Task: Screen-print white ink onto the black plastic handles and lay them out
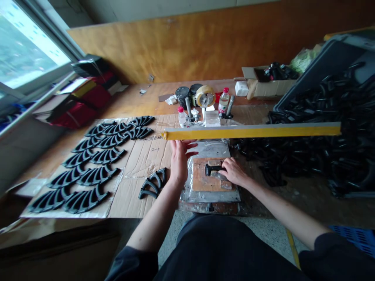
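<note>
My left hand is stretched forward with its fingers spread, just under the near end of a long yellow bar that runs across the bench. My right hand is curled on a small black plastic part that lies on a brown block set on a metal plate. A few curved black parts sit left of my left wrist on the cardboard.
Several rows of black curved parts are laid out on the cardboard at the left. A large heap of black parts spills from a grey bin at the right. Bottles, a tape roll and boxes stand at the back.
</note>
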